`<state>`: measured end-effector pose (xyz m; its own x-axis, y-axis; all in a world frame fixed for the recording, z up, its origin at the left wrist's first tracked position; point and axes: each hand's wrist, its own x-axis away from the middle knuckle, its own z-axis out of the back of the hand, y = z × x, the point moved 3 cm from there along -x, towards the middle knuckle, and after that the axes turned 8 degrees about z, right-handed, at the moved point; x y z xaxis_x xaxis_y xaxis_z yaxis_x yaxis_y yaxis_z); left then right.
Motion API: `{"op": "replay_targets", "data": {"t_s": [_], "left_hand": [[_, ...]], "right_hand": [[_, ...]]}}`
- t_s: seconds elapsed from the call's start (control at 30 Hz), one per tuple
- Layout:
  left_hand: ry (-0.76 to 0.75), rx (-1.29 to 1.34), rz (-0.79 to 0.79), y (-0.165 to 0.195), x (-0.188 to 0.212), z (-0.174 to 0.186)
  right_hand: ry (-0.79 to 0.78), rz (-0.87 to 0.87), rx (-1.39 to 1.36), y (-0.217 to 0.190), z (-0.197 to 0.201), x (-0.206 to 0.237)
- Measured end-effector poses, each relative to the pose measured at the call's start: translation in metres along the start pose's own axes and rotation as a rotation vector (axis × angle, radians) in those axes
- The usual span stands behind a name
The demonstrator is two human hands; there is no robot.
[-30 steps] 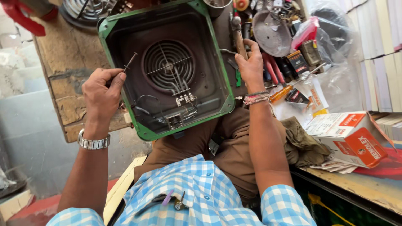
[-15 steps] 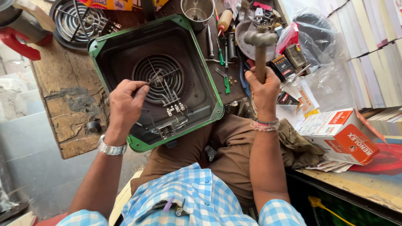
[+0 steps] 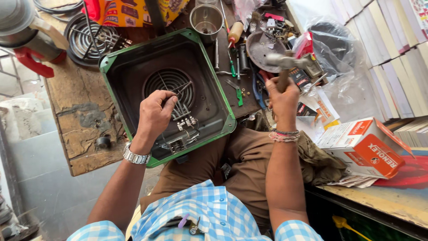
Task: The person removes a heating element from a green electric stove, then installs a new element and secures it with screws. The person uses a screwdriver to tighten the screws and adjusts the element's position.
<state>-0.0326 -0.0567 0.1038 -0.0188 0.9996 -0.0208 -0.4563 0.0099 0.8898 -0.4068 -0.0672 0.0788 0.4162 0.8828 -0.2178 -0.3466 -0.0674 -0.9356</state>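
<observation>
Left hand (image 3: 154, 109) pinches thin tool (image 3: 180, 89) inside upturned green stove casing (image 3: 133, 67); right hand (image 3: 281, 100) grips raised hammer (image 3: 285, 62); repair unfinished, wiring exposed.

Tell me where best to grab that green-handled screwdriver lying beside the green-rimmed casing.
Grip the green-handled screwdriver by its green handle, coming from above with thumb and forefinger. It lies flat on the wooden bench, and neighbouring tools crowd its sides, so a pinch from the top seems cleanest.

Inside the green-rimmed square metal stove casing (image 3: 133, 85), open floor lies left of the round heating coil (image 3: 169, 87); the terminal block and wires (image 3: 185, 122) crowd its near side. To the right, scattered screwdrivers and pliers (image 3: 236, 67) fill the worn wooden tabletop (image 3: 78, 125), whose left part offers bare room beside a small dark knob (image 3: 103, 142).
</observation>
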Motion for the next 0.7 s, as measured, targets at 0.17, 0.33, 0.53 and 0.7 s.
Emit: {"op": "replay_targets", "data": {"t_s": [0.17,0.33,0.53,0.7], "left_hand": [[0.067,-0.05,-0.146,0.005,-0.006,-0.002],[0.13,-0.065,-0.032,-0.012,-0.037,0.014],[0.153,-0.164,-0.302,-0.015,-0.114,0.018],[0.152,-0.169,-0.322,-0.012,-0.151,0.012]], "right_hand": [[-0.194,0.277,0.636,0.006,-0.011,0.005],[-0.418,0.269,0.97,0.018,-0.039,0.012],[-0.555,0.173,1.088,0.025,-0.061,0.015],[-0.608,0.084,1.086,0.033,-0.06,0.015]]}}
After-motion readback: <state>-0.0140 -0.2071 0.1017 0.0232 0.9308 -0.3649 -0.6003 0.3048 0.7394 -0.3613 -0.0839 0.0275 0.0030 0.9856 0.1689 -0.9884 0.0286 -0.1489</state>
